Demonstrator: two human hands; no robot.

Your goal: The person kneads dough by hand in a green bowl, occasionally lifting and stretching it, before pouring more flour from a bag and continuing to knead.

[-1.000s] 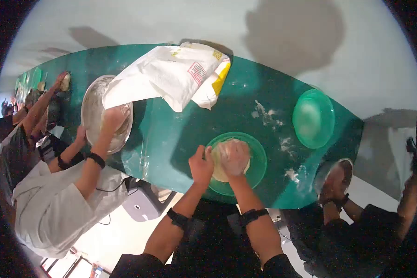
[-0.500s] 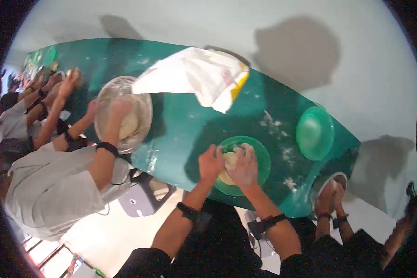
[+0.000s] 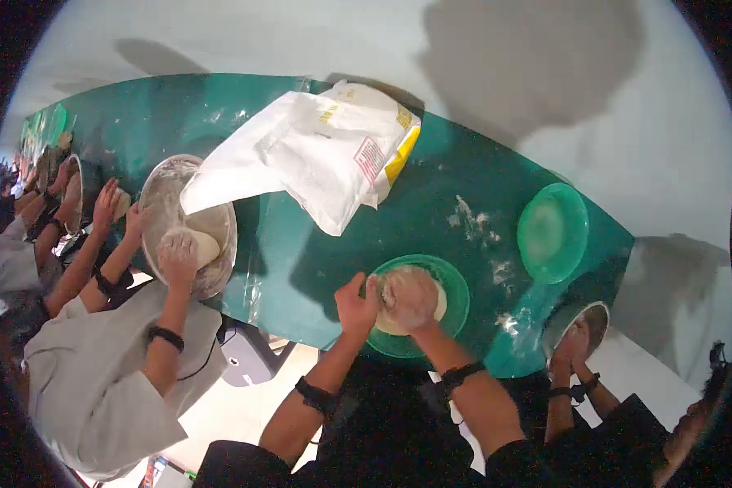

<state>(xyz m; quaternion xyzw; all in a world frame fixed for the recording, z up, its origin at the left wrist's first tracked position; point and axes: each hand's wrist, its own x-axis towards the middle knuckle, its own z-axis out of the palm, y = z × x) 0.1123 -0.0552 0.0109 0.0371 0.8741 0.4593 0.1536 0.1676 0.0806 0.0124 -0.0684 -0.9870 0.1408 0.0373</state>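
Observation:
A green bowl (image 3: 455, 286) sits on the teal table (image 3: 317, 244) in front of me, with a pale lump of dough (image 3: 439, 305) inside. My right hand (image 3: 411, 297) presses down on top of the dough, fingers curled over it. My left hand (image 3: 356, 302) grips the bowl's near-left rim, thumb against the dough's edge. Both wrists wear dark bands.
A white flour sack (image 3: 317, 154) lies across the table behind. An empty green bowl (image 3: 551, 232) stands at the right. A person on the left kneads dough in a metal bowl (image 3: 167, 203); another on the right works in a metal bowl (image 3: 598, 317). Flour is scattered on the table.
My right hand has shifted over the top of the dough while the left stays at the rim. The view swung. The person on the left pulled a hand lower in the metal bowl.

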